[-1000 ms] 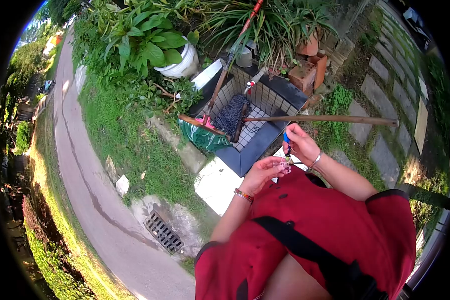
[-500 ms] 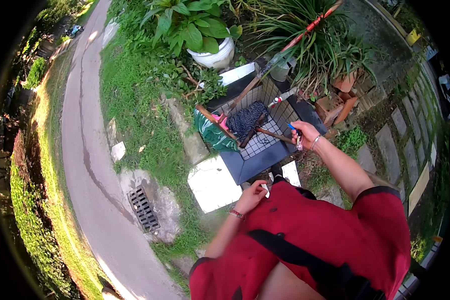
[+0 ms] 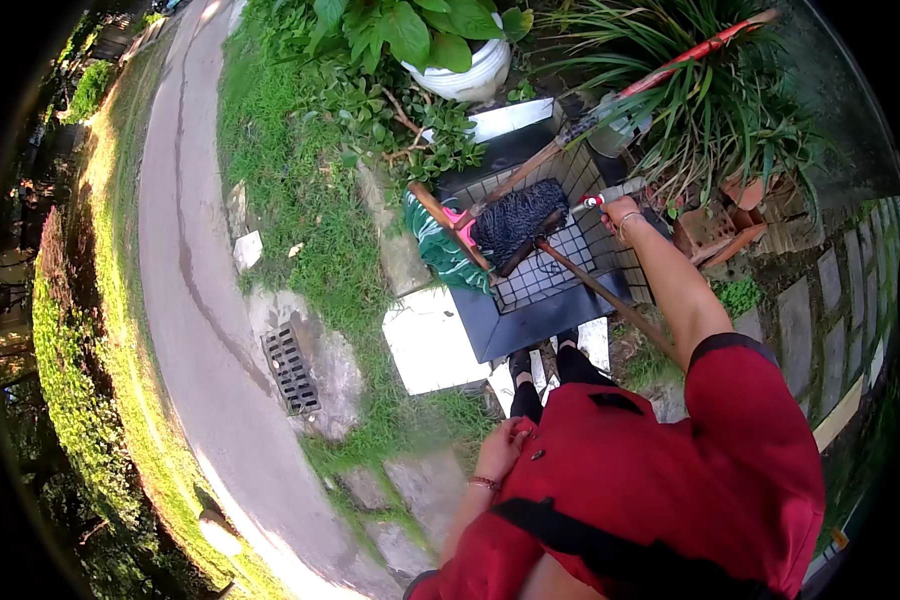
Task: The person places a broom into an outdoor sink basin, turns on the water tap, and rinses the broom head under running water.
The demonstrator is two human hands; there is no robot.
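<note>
My right hand (image 3: 620, 213) is closed at the red-and-white tap (image 3: 594, 201) on the right wall of a small tiled basin (image 3: 545, 275). Whatever else may be in its fingers is hidden. A dark grey string mop head (image 3: 518, 222) lies in the basin just left of the tap. A wooden pole (image 3: 610, 297) slants out of the basin and passes under my right forearm. My left hand (image 3: 500, 447) hangs low by the front of my red shirt (image 3: 610, 480), its curled fingers against the fabric edge; I cannot tell whether they pinch it.
A green patterned cloth (image 3: 438, 240) and a pink piece (image 3: 460, 222) sit at the basin's left edge. A red-handled pole (image 3: 695, 52) leans across the spiky plant. Broken bricks (image 3: 712, 235) lie right; a white pot (image 3: 467, 72) stands behind. White tiles (image 3: 435, 340) lie in front.
My right hand has reached forward from the basin's near right edge to the tap; the blue item seen in it is out of sight. My left hand has dropped lower against the shirt.
</note>
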